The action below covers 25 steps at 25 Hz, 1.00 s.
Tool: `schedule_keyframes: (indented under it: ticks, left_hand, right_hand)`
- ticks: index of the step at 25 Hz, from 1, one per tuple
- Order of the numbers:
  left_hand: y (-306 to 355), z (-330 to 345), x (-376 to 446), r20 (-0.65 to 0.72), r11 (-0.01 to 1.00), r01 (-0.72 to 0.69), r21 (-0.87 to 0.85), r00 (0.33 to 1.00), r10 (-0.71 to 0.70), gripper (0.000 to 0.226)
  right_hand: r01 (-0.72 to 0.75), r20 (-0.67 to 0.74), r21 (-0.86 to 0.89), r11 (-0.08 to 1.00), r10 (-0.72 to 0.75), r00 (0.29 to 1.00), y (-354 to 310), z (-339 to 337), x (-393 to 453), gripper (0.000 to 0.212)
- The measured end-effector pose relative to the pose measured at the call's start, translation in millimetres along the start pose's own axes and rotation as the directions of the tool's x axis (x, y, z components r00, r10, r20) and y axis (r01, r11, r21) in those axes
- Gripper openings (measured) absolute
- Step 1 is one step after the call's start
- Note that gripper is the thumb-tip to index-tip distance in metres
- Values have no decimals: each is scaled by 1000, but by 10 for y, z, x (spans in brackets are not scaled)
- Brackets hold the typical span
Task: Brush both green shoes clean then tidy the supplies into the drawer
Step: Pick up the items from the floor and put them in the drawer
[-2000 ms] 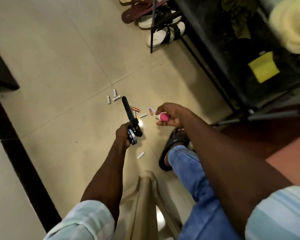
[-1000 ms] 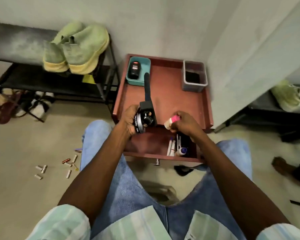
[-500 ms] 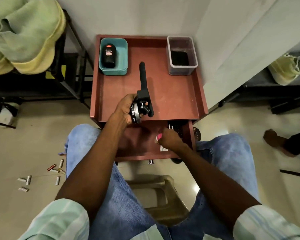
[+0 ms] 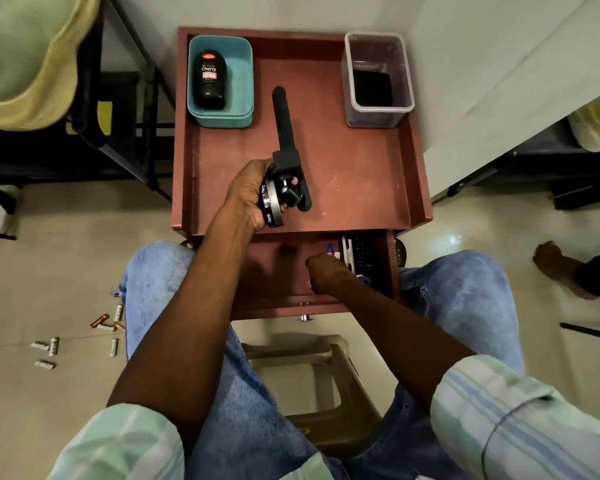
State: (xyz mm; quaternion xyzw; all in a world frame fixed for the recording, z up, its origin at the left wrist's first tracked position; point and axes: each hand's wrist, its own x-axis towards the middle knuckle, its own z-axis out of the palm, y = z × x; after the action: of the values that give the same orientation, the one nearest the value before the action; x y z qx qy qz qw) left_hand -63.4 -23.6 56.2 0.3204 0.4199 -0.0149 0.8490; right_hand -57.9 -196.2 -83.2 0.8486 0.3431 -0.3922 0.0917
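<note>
L hand [image 4: 248, 199] grips polish tin [image 4: 274, 207] + black brush [image 4: 288, 150] over tabletop [image 4: 354, 181]; R hand [image 4: 323, 271] in drawer [image 4: 274, 271], fingers curled, grip can't tell.

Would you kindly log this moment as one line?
left hand: grips black brush, round polish tin | right hand: inside open red-brown drawer, contents hidden

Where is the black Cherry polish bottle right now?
In the head view, the black Cherry polish bottle lies inside the teal plastic tub at the red table's far left corner.
</note>
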Motion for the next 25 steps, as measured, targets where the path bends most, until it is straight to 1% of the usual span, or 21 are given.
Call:
schedule_keyframes:
  ticks: [3,6,9,13,16,18,19,20,21,22,23,24,25]
  left_hand:
    - [17,1,-43,1,1000,-16,12,1000,16,15]
    - [12,8,-92,7,1000,-22,11,1000,21,17]
    - [9,8,-141,4,1000,-25,11,1000,25,19]
    - [36,-37,-168,-13,1000,-26,2,1000,26,20]
    - [45,-74,-203,-14,998,-14,54,1000,14,20]
    - [40,-99,-219,-15,993,12,118,1000,-10,18]
    - [19,-115,-247,-9,986,20,165,1000,-19,17]
    - [-4,-128,-275,-2,977,26,210,1000,-26,14]
    - [-31,-139,-283,1,969,40,244,999,-42,11]
    - [-71,-150,-317,-4,958,54,281,998,-55,11]
    - [-128,-163,-367,-11,947,72,314,997,-73,13]
    - [-184,-174,-435,-15,933,87,348,996,-87,15]
    - [-235,-184,-494,-9,921,98,378,995,-102,16]
  right_hand:
    - [-9,11,-34,999,9,1000,46,79,-41,33]
    - [-10,-40,-59,998,7,999,74,135,-115,30]
    - [-22,-48,-88,996,18,999,47,156,-147,28]
    - [3,-10,-101,995,-4,1000,19,147,-154,29]
    - [-14,-2,-72,997,14,1000,17,115,-210,29]
    - [-8,0,-28,1000,9,1000,-3,-18,-275,25]
    - [-3,15,9,1000,3,1000,-10,-137,-352,18]
    - [9,30,93,996,-12,999,-10,-282,-440,13]
    - [50,6,182,982,-52,999,-4,-457,-523,17]
    - [55,-51,391,919,-38,998,7,-619,-643,18]
    - [77,-136,654,752,17,991,22,-733,-797,16]
    - [129,-206,869,479,112,972,42,-820,-932,16]
    - [189,-225,959,210,164,961,61,-883,-1018,19]
